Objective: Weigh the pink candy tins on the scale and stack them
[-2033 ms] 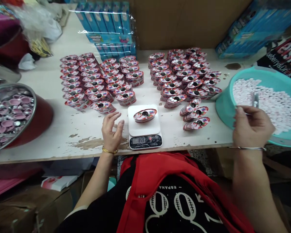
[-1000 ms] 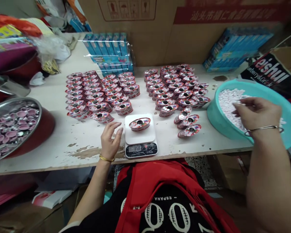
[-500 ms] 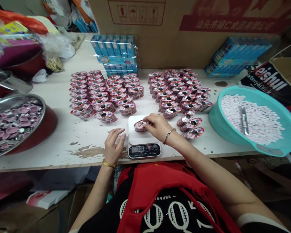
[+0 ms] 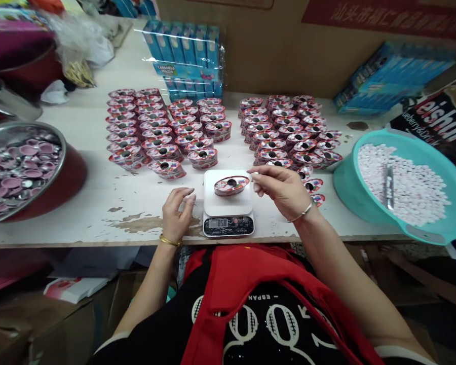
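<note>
A small red-and-white printed container [image 4: 231, 185] with a dark round hole in its top stands on a white kitchen scale [image 4: 228, 207], whose display reads about 85.8. To the right of it is my right hand [image 4: 283, 190], thumb and fingers pinched together with a bit of a small white candy [image 4: 255, 175] showing at the fingertips. My left hand [image 4: 178, 213] rests by the scale's left side, fingers loosely curved and apart, holding nothing. Rows of similar containers stand behind in a left group [image 4: 162, 133] and a right group [image 4: 285, 131].
A turquoise basin [image 4: 345, 177] of small white candies with a metal scoop [image 4: 388, 187] stands at right. On the left is a bowl [image 4: 74, 167] of pink-and-silver pieces. Blue boxes [image 4: 188, 48] and a large carton [image 4: 273, 50] stand behind. A person's arm [image 4: 429, 279] shows at lower right.
My right hand has moved right, away from the container's hole, and the container on the scale is now uncovered. My left hand stays beside the scale. The camera view has shifted slightly.
</note>
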`<state>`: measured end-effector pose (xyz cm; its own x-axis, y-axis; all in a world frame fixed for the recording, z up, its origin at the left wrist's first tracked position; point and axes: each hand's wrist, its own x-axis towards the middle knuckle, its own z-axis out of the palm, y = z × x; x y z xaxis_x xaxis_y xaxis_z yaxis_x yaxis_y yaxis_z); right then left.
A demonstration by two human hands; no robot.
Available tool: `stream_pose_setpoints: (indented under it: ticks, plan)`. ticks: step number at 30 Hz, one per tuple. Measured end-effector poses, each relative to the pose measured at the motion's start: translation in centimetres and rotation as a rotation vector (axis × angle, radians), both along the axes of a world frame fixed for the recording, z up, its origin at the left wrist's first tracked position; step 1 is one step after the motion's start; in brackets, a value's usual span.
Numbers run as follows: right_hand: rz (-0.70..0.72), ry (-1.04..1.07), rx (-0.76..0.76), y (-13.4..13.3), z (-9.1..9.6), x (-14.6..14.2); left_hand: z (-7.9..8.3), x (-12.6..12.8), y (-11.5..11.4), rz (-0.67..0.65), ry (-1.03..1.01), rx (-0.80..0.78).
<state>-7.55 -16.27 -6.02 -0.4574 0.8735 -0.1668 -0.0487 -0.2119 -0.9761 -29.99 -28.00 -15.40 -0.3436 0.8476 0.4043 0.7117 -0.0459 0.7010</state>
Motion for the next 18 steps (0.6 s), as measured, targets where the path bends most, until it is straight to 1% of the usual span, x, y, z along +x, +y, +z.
stream_pose_setpoints:
  ticks: [3, 6, 9, 12, 15, 18]
  plan:
    - [-0.095, 0.114, -0.242, -0.3, -0.1, 1.7, 0.0, -0.2, 0.0, 0.004, 0.002, -0.009]
    - [-0.155, 0.168, -0.396, -0.7, -0.9, 3.0, 0.2, -0.1, 0.2, 0.004, 0.005, -0.006]
    - [-0.215, 0.239, -0.484, -1.3, -2.0, 4.0, 0.5, 0.2, 0.4, 0.004, 0.009, -0.009]
    - [-0.231, 0.272, -0.568, -2.3, -3.3, 4.4, 0.7, 0.5, 0.5, -0.003, 0.012, -0.028]
    - [-0.216, 0.234, -0.625, -3.4, -4.8, 4.4, 0.9, 0.8, 0.7, -0.013, 0.021, -0.036]
    - [-0.208, 0.188, -0.630, -4.5, -6.1, 4.5, 1.6, 1.4, 1.3, -0.036, 0.071, -0.013]
